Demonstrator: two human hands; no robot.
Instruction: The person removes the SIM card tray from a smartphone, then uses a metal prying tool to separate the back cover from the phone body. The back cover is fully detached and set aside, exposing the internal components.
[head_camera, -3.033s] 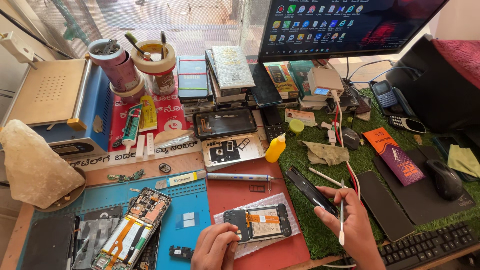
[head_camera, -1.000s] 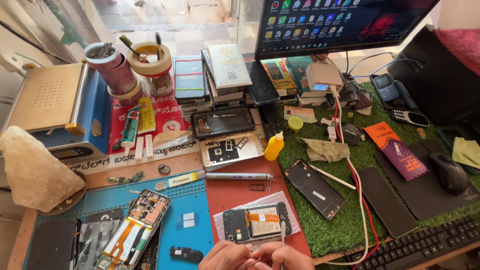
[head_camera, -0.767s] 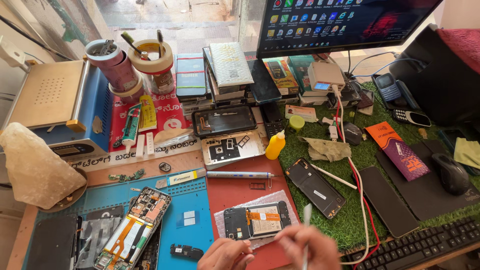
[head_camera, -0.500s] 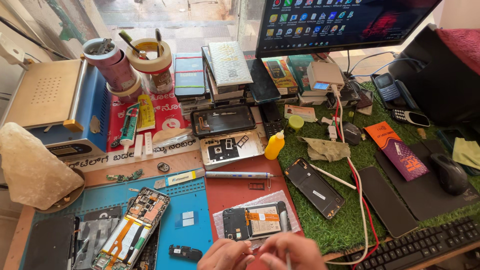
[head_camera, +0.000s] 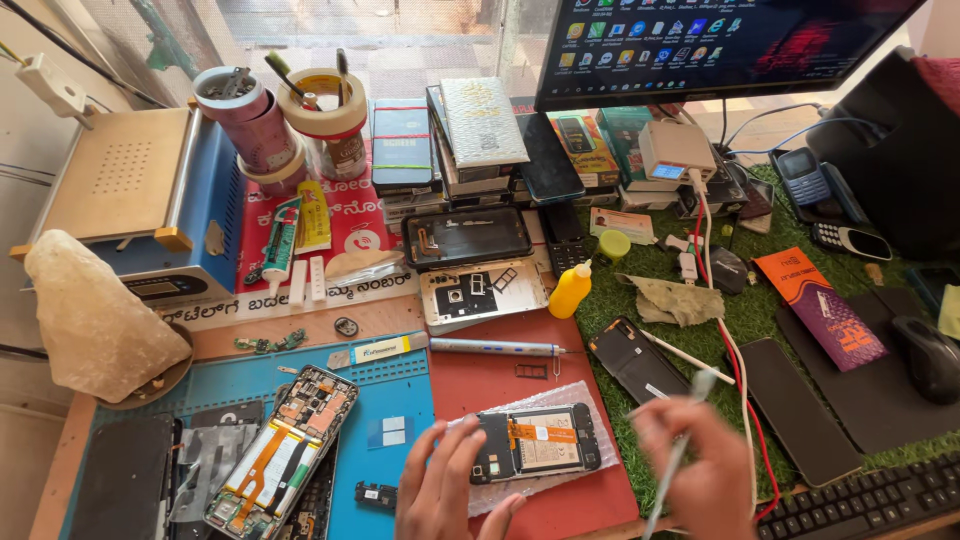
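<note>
The right hand (head_camera: 695, 470) is closed around a thin pale tool (head_camera: 680, 440), blurred, its tip pointing up and away over the green turf mat (head_camera: 700, 340). The left hand (head_camera: 445, 490) holds nothing: its fingers lie spread and relaxed, the fingertips touching the near left edge of the opened phone (head_camera: 535, 442). That phone lies back-up, its orange ribbon cable showing, on a sheet of bubble wrap (head_camera: 600, 420) on the red mat (head_camera: 480, 375), between the two hands. Just beyond it a silver pen-shaped driver (head_camera: 495, 346) lies crosswise. On the blue mat (head_camera: 395, 400) to the left, another stripped phone (head_camera: 285, 450) lies aslant. Further back, a round pink tub (head_camera: 245, 120) holds small dark bits I cannot make out, and a roll of tape (head_camera: 320, 100) beside it has brushes standing inside. Both wrists come in from the bottom edge, palms down.
</note>
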